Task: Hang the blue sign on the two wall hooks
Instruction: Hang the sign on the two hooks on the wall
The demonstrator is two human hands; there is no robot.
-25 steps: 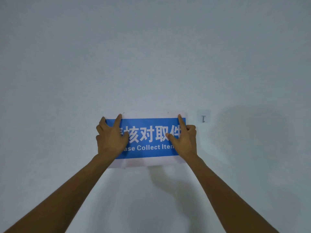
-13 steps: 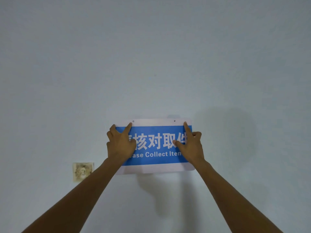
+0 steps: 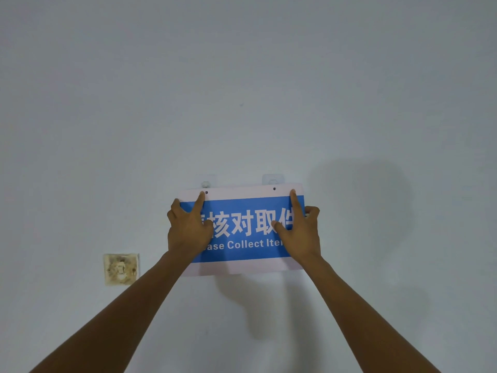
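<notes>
At the far left of the pale, matte painted wall (image 3: 242,76) sits a square switch plate (image 3: 121,269), yellowed and stained, with a grimy raised centre. To its right, the left hand (image 3: 188,227) grips the left end of the blue sign (image 3: 242,230): the thumb lies across the printed face, the forefinger stretches up along the white top margin, and the other fingers curl round the edge. The sign is a thin, flat, smooth rectangular board with rounded corners, a broad blue band carrying white characters and English lettering, and plain white strips above and below. It is held flat against the wall, face toward the camera, text upright, its long axis running left to right and very nearly level. Two small dark holes pierce the top strip. Just above the left hole is the left hook (image 3: 205,183), a clear, glossy adhesive square with a small metal peg; just above the right hole is the right hook (image 3: 273,180) of the same make, its lower part hidden by the sign's top edge. Neither hole is on its peg. At the right end, the right hand (image 3: 298,232) clasps the sign the same way, forefinger pointing up, thumb on the blue face.
</notes>
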